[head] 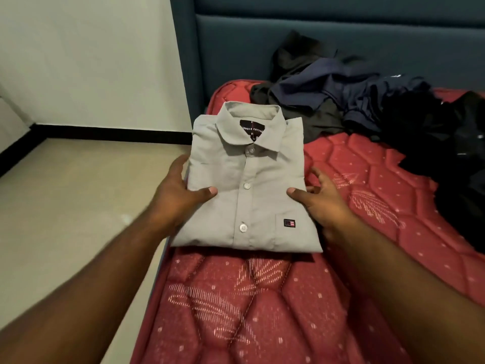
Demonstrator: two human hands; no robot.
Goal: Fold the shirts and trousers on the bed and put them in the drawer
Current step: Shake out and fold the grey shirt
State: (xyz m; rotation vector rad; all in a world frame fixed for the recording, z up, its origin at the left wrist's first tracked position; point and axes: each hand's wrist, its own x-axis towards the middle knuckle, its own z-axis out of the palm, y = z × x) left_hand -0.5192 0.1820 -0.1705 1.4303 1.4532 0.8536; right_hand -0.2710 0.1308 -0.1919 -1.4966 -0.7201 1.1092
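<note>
Left grip [181,190]: hand at left edge of folded grey shirt [246,185], thumb pressed on top of the cloth, fingers tucked along and under the edge; clasping the shirt.

Right grip [319,197]: hand at right edge of the same shirt, thumb on top of the cloth, fingers spread and partly curled just beside the edge; full clasp not clear, thumb contact plain.

Grey shirt: folded to a neat rectangle, front up, collar pointing away from the person, buttons fastened down the middle, dark label inside collar, small dark badge on chest pocket at near right corner. Lying on red quilted mattress [262,311], at its left side, left edge of shirt over mattress border.

Pile of dark clothes [341,101]: beyond the shirt and to its right, unfolded, heaped; navy piece on top, black and charcoal pieces beneath and around; nearest fold touching or just behind shirt collar. Black garment [451,174]: well right of the shirt, crumpled, at right frame edge.

Blue padded headboard [315,35]: behind the pile, far side from the shirt.

Pale floor [65,193]: left of the shirt, below mattress edge. Light wall with black skirting [105,132]: beyond floor, left of headboard.
</note>
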